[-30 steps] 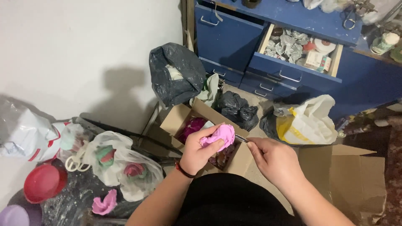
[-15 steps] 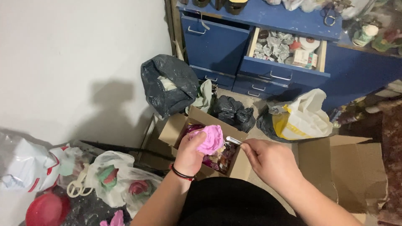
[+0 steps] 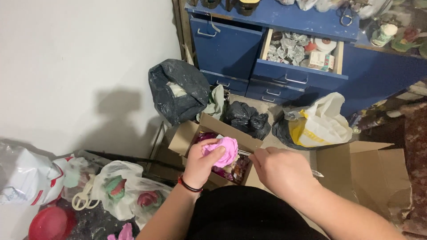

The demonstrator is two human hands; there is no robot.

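Cluttered floor by blue drawers [image 3: 267, 58]: left hand [image 3: 202, 162] clutches pink lump [image 3: 222, 150], right hand [image 3: 280, 171] pinches perhaps a blade

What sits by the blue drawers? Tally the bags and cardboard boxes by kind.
Black bags: 3
White-and-yellow bag: 1
Cardboard boxes: 2
Total: 6
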